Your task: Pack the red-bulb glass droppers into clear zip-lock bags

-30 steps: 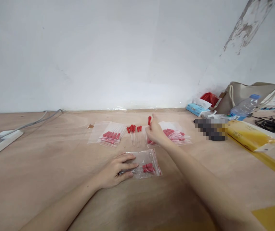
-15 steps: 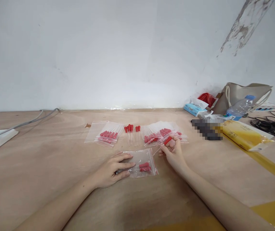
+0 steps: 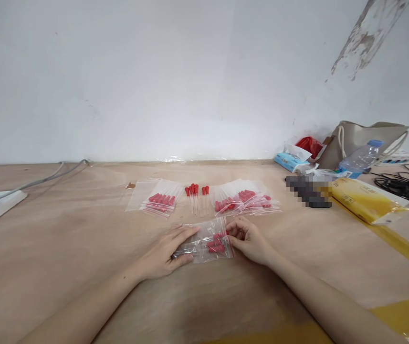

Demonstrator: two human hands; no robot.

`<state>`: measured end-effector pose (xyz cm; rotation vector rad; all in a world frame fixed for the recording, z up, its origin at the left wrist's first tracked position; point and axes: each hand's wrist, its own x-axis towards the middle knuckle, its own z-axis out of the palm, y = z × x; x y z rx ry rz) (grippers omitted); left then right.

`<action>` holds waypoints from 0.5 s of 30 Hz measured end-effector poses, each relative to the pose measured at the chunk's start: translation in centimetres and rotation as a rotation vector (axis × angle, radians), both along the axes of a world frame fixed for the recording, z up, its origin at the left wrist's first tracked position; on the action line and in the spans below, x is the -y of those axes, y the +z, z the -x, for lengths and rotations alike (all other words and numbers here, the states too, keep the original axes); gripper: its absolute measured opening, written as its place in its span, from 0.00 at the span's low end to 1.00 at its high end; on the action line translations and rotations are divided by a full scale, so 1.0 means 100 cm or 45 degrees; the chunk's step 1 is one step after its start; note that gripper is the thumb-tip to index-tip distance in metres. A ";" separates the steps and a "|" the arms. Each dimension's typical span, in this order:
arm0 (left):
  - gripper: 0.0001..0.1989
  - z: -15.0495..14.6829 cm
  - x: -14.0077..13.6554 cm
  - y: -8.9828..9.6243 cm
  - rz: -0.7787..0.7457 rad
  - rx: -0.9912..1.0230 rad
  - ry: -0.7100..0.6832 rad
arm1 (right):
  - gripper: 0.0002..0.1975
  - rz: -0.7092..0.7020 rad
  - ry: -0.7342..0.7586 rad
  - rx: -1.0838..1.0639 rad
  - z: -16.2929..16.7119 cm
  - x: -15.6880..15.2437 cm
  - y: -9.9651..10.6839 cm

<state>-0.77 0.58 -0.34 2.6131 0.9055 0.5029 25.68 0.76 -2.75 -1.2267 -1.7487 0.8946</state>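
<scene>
A clear zip-lock bag [image 3: 204, 229] lies flat in front of me with its mouth to the right. Several droppers with red bulbs [image 3: 215, 246] are inside, their thin tubes pointing left. My left hand [image 3: 170, 248] holds the bag's left end, fingers along the top and thumb at the lower edge. At the bag's mouth, my right hand [image 3: 245, 239] is closed with its fingertips on the red bulb of a dropper [image 3: 221, 234], whose tube is inside the bag. Part of that bulb is hidden by the fingers.
Loose red-bulbed droppers [image 3: 193, 191] lie beyond the bag, between a left stack of filled bags [image 3: 161, 200] and a right stack [image 3: 243, 198]. A yellow packet [image 3: 365, 198], a water bottle [image 3: 361, 157] and black cables [image 3: 408, 186] lie right. A power strip [image 3: 0, 208] is at left.
My right hand has moved down and left from near the right stack, carrying the dropper, which has gone into the bag's mouth. My left hand stays on the bag.
</scene>
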 end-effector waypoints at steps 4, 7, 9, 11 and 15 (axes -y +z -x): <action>0.27 0.000 0.000 0.001 -0.002 -0.022 -0.001 | 0.06 -0.142 -0.014 0.148 0.006 -0.001 0.000; 0.26 -0.001 0.000 0.002 0.003 -0.034 0.004 | 0.10 -0.215 0.134 0.228 0.007 0.000 0.005; 0.25 -0.001 0.000 0.002 0.009 -0.050 -0.004 | 0.11 -0.238 0.180 0.260 0.004 0.001 0.011; 0.23 -0.001 -0.001 0.001 0.010 -0.065 -0.017 | 0.10 -0.249 0.098 0.309 0.000 -0.001 0.019; 0.21 0.000 -0.003 -0.003 -0.006 -0.053 -0.041 | 0.08 -0.315 -0.099 0.424 0.002 -0.017 0.042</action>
